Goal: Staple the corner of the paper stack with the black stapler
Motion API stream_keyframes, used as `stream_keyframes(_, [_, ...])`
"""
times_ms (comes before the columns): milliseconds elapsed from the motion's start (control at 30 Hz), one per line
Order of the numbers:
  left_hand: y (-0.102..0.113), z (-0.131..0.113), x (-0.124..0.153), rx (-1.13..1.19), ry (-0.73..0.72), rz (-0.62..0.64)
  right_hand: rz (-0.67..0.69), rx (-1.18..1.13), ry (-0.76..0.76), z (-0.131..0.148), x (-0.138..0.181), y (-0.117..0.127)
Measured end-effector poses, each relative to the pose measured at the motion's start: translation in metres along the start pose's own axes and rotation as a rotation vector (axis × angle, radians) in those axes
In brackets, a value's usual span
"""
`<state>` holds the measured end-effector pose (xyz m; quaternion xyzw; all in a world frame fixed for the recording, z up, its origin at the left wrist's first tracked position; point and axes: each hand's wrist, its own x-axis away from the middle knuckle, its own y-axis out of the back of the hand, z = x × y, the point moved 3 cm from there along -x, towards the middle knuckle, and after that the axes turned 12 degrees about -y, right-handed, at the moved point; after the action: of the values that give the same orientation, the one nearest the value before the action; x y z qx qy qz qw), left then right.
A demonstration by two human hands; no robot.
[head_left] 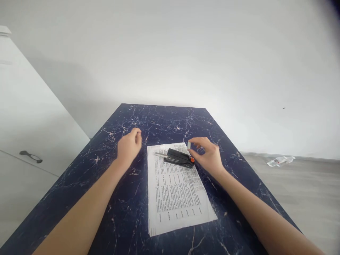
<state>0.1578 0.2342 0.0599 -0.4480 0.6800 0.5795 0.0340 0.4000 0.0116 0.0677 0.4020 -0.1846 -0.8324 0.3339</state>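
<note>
A black stapler (178, 158) with an orange-red part at its right end lies on its side on a printed sheet of paper (175, 198). A thin metal piece sticks out of the stapler's left end. Just above the stapler, my right hand (209, 154) pinches a small pale rectangular piece (189, 145) between thumb and fingertips, near the paper's upper right corner. To the left of the paper, my left hand (129, 146) is held with its fingers curled and closed. What those fingers hold, if anything, is hidden.
The dark blue marbled table (159, 120) runs back toward a white wall (170, 53). A white cabinet (32, 106) with a dark handle (31, 156) stands at the left. On the floor to the right lies a crumpled clear plastic wrapper (281, 161).
</note>
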Motion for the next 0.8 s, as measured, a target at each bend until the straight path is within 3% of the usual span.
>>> stream_keyframes(67, [-0.004,0.029,-0.004,-0.161,0.019,0.059,-0.011,0.121,-0.146,-0.036,-0.011,0.012])
stream_keyframes(167, [-0.018,0.054,-0.002,-0.246,0.045,0.287,0.026,0.412,-0.244,-0.087,-0.022,0.029])
stream_keyframes(233, [-0.023,0.055,-0.001,-0.263,0.044,0.363,0.053,0.604,-0.331,-0.114,-0.024,0.037])
stream_keyframes(300, [-0.023,0.049,-0.001,-0.283,0.016,0.354,0.07,0.685,-0.41,-0.131,-0.025,0.039])
stream_keyframes(433, [-0.019,0.036,-0.002,-0.327,-0.063,0.312,0.053,0.56,-0.424,-0.145,-0.027,0.03])
stream_keyframes(600, [-0.024,0.029,-0.004,-0.237,-0.124,0.303,-0.09,0.47,-0.326,-0.131,-0.026,0.026])
stream_keyframes(700, [-0.027,0.011,-0.004,0.04,-0.223,0.296,-0.187,0.452,-0.181,-0.089,-0.019,0.02])
stream_keyframes(800, [-0.03,-0.017,0.0,0.381,-0.367,0.347,-0.107,0.306,-0.021,-0.041,-0.007,0.002])
